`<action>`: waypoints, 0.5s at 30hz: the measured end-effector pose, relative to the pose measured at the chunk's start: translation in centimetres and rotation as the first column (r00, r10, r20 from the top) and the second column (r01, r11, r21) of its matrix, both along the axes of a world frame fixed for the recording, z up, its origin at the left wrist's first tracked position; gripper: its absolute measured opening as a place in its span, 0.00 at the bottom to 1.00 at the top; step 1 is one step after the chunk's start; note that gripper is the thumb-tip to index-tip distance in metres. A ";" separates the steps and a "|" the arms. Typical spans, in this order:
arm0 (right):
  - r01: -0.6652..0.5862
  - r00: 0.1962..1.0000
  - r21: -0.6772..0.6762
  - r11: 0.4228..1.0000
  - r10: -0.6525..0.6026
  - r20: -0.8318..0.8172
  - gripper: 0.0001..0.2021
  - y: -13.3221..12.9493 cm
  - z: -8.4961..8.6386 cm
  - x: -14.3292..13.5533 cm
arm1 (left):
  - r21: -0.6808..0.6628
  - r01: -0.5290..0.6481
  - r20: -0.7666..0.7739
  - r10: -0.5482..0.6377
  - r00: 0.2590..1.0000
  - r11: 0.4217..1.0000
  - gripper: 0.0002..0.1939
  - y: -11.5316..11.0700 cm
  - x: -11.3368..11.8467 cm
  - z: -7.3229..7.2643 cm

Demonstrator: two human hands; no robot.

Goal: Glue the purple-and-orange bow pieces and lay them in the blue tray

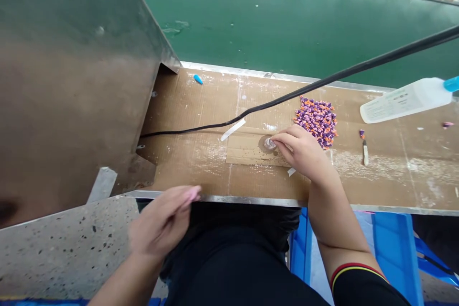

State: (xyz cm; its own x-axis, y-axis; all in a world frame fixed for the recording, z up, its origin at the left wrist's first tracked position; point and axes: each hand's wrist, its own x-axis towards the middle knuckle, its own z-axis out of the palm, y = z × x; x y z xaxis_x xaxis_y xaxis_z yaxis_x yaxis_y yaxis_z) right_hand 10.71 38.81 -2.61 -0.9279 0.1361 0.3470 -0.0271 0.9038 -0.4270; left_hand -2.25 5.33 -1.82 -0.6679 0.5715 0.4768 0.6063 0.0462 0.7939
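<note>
My left hand (163,220) is over the table's front edge, its fingers pinched on a small pink piece (192,194). The fingertips of my right hand (299,150) are closed on a small clear round object (269,143), which stands on a flat cardboard piece (244,149). A damp-looking dark spot surrounds that object. Just behind and right of my right hand lies a pile of small purple and orange pieces (317,119).
A black cable (251,110) crosses above the cardboard-covered table. A large metal panel (71,81) stands at left. On the right are a white bottle (405,100) and a small knife-like tool (365,153). A blue cap (198,79) lies at the back; blue crates (396,244) stand below.
</note>
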 end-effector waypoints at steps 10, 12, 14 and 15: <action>0.026 0.999 0.004 1.000 -0.026 0.047 0.09 -0.1 0.2 -0.2 | 0.116 0.333 0.594 -0.334 0.732 0.936 0.05 13.4 -0.6 0.3; 0.027 0.998 -0.007 1.000 -0.026 0.048 0.09 0.0 0.4 -0.3 | 0.135 0.367 0.738 -0.341 0.582 0.920 0.07 14.7 -0.9 0.3; 0.033 0.998 -0.025 0.999 -0.032 0.046 0.08 0.0 0.5 -0.3 | 0.153 0.380 0.831 -0.327 0.449 0.912 0.13 15.6 -1.2 0.1; 0.047 0.998 -0.036 0.998 -0.046 0.036 0.08 -0.1 0.6 -0.4 | 0.163 0.370 0.864 -0.313 0.394 0.915 0.15 16.0 -1.3 -0.1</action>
State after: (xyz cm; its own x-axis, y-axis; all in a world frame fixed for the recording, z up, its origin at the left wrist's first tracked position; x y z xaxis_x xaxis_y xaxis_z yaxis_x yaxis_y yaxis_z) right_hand 10.35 38.76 -1.98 -0.9318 0.1918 0.3083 0.0304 0.8873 -0.4602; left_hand -3.58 21.32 -1.96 -0.4528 0.8538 -0.2569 -0.4119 0.0552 0.9096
